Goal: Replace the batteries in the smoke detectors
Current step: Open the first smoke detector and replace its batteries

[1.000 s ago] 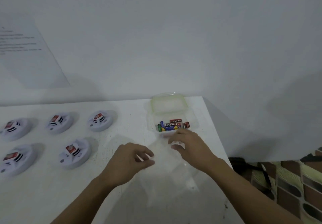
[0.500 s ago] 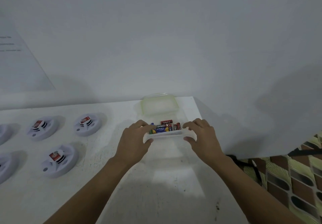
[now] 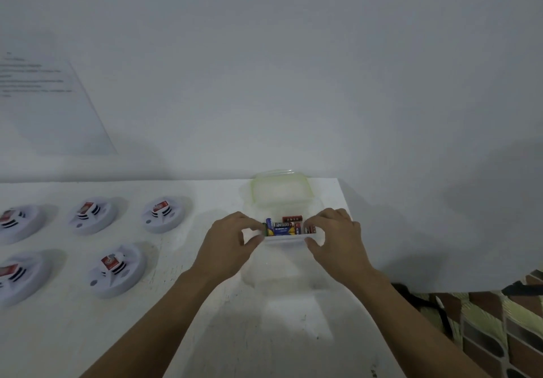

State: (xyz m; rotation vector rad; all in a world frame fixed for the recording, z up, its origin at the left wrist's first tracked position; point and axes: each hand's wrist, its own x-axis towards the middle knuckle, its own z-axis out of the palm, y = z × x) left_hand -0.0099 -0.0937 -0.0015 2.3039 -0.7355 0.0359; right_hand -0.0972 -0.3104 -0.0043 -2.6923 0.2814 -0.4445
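Note:
A clear plastic box [image 3: 286, 239] holding several batteries [image 3: 284, 227] stands near the table's far right corner, its greenish lid [image 3: 280, 186] flipped open behind it. My left hand [image 3: 229, 242] grips the box's left end and my right hand [image 3: 338, 236] grips its right end, thumbs on the near wall. Several white round smoke detectors lie on the left of the table, each with a red battery showing on top: one [image 3: 164, 214] is nearest the box and another [image 3: 116, 269] lies closer to me.
The white table [image 3: 205, 333] ends just right of the box, with a patterned floor [image 3: 499, 327] below. A white wall rises behind, with a printed sheet [image 3: 44, 98] on it at the left. A clear plastic bag [image 3: 293, 289] lies flat in front of the box.
Both hands left the plastic bag and moved forward to take hold of the battery box at its two ends. My view has shifted, bringing more detectors into sight at the left.

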